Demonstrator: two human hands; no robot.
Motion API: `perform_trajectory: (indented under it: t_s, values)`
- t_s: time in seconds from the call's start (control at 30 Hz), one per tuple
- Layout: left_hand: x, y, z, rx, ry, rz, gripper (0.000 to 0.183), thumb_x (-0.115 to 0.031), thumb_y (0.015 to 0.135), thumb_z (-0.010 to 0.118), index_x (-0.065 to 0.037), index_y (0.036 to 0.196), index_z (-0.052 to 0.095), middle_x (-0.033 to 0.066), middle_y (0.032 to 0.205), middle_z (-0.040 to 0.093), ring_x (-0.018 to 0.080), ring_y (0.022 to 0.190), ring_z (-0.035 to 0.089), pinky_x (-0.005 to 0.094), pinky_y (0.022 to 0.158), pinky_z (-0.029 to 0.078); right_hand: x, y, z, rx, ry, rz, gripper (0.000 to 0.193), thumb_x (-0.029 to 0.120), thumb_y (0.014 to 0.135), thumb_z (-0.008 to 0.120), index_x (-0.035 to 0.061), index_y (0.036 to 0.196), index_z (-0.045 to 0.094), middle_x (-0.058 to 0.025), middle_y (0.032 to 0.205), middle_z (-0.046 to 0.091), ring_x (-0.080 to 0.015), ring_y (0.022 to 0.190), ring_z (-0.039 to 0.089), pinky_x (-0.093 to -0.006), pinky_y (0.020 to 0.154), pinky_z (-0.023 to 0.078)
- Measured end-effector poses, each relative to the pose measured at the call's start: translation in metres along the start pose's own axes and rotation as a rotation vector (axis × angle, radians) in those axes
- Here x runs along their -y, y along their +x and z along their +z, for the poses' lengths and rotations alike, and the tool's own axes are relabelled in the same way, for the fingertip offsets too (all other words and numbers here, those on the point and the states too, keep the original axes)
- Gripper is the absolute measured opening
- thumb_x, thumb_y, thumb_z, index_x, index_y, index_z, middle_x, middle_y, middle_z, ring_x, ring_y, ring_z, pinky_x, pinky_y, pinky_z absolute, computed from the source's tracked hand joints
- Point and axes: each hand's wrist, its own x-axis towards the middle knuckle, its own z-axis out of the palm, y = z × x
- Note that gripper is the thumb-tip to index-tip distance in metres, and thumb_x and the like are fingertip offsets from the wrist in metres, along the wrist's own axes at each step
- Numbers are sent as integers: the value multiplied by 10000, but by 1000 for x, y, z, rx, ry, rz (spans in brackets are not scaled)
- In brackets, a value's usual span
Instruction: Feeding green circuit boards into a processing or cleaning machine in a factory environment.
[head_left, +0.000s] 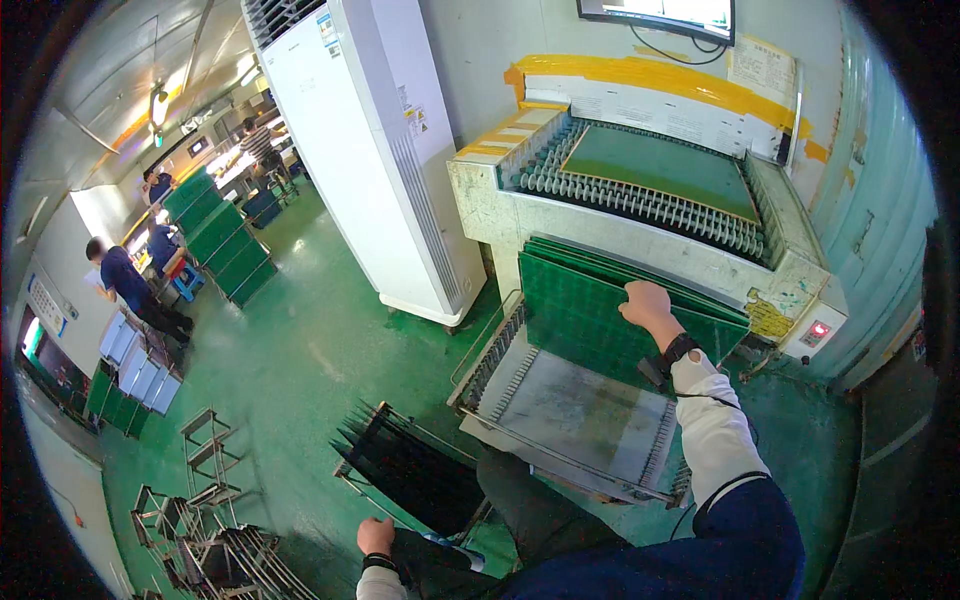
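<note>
My right hand (648,303) is closed over the top edge of a green circuit board panel (585,318). This panel is the front one of several that lean upright together in a slotted metal rack cart (570,410). Down at the lower left my left hand (376,537) is curled into a fist beside my knee, with nothing seen sticking out of it. Beyond that fist stands a low black slotted rack (415,470). Another green panel (665,172) lies flat on the rollers of a conveyor machine (625,225) behind the cart.
A tall white air conditioner (365,150) stands left of the machine. Metal frames (215,550) are piled on the floor at lower left. Stacked green crates (225,245) and several people are farther back. A screen (660,15) hangs above the machine.
</note>
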Motion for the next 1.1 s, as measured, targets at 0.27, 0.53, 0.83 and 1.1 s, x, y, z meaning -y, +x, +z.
perform_trajectory:
  t_s: [0.27,0.53,0.83,1.1]
  values:
    - [1,0,-1,17,21,-14,372,-375,716,642,-29,824,728,207,887,696,378,861,672,457,793,529,3,-1,-1,6,4,26,349,331,758,734,66,978,681,-151,1008,686,-342,991,642,-445,821,518]
    - [2,-2,0,-15,-14,1,354,-354,709,640,-25,814,719,223,876,689,387,853,669,465,793,525,1,0,1,-25,11,0,339,324,746,729,63,957,683,-148,987,688,-339,970,646,-448,810,521]
    - [-1,-3,-2,-12,-5,14,352,-355,705,644,-24,805,710,214,859,688,391,845,663,468,781,525,-2,0,6,-107,25,-41,227,225,713,650,60,865,689,-161,918,689,-361,895,659,-467,760,534]
    - [6,2,4,-30,-5,21,358,-358,708,632,-22,809,708,218,851,685,395,836,661,477,767,524,2,-2,1,-58,17,-15,270,266,730,694,66,911,689,-152,953,692,-346,932,656,-453,787,528]
